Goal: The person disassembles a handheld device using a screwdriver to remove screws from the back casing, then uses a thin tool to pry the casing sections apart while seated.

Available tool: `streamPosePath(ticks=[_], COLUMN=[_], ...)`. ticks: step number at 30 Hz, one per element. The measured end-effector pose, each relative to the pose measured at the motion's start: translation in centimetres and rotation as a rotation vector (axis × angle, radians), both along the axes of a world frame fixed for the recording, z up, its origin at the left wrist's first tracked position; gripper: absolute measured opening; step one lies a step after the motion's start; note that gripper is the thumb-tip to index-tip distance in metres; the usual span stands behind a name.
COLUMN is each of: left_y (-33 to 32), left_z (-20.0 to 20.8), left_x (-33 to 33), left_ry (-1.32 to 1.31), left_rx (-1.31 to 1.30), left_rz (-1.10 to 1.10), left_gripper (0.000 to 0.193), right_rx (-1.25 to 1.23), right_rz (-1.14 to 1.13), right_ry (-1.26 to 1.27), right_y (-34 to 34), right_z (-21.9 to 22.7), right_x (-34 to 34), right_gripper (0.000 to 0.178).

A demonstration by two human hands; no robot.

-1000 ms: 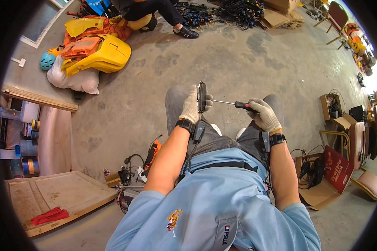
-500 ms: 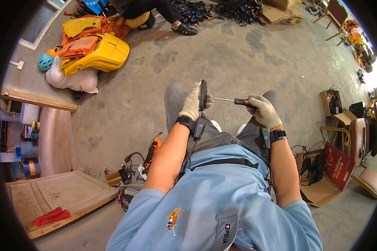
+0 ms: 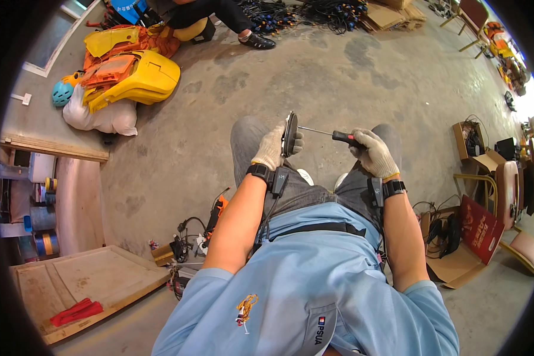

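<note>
In a pale knit work glove, my left hand point(image 3: 273, 146) grips a dark, flat oval part point(image 3: 289, 134) with a shiny rim, held on edge above my lap. What kind of part it is I cannot make out. My right hand point(image 3: 374, 153), gloved alike, is closed round the black and red handle of a screwdriver point(image 3: 340, 136). The thin shaft points left, and its tip is at or very near the face of the oval part; contact is too small to tell. The fingers of my left hand curl partly behind the part.
Yellow and orange plastic shells point(image 3: 139, 77) lie at the far left beside a white sack point(image 3: 98, 113). A person's shoe point(image 3: 257, 41) shows at the top. Cardboard boxes with cables point(image 3: 451, 249) stand at my right. A wooden panel point(image 3: 101, 270) with a red cloth point(image 3: 77, 311) lies lower left.
The screwdriver's shaft has tilted, its tip now higher on the oval part and its handle slightly lower. The view has shifted slightly. Both hands keep their grip.
</note>
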State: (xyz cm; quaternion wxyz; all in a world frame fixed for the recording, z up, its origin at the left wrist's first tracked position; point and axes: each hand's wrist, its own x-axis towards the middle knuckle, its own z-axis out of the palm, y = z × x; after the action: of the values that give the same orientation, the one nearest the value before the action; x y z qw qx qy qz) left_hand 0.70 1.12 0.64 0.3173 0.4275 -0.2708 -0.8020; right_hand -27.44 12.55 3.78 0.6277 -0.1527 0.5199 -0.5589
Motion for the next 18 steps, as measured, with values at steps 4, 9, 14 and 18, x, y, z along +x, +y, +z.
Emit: streamPosePath(ticks=[4, 9, 14, 18], left_y=[-0.1, 0.1, 0.1, -0.1], left_z=[-0.1, 0.6, 0.9, 0.1], left_x=[0.3, 0.0, -0.2, 0.2], left_ry=[0.009, 0.039, 0.063, 0.087], left_rx=[-0.003, 0.02, 0.051, 0.027], left_rz=[0.008, 0.053, 0.118, 0.139], left_gripper=[0.05, 0.043, 0.039, 0.038], right_rx=[-0.003, -0.029, -0.053, -0.054], right_rz=[0.008, 0.01, 0.03, 0.051], right_ry=[-0.01, -0.026, -0.004, -0.026], right_y=[-0.2, -0.1, -0.1, -0.2], right_z=[0.0, -0.3, -0.6, 0.0], right_x=[0.2, -0.2, -0.4, 0.0], right_gripper=[0.032, 0.032, 0.033, 0.034])
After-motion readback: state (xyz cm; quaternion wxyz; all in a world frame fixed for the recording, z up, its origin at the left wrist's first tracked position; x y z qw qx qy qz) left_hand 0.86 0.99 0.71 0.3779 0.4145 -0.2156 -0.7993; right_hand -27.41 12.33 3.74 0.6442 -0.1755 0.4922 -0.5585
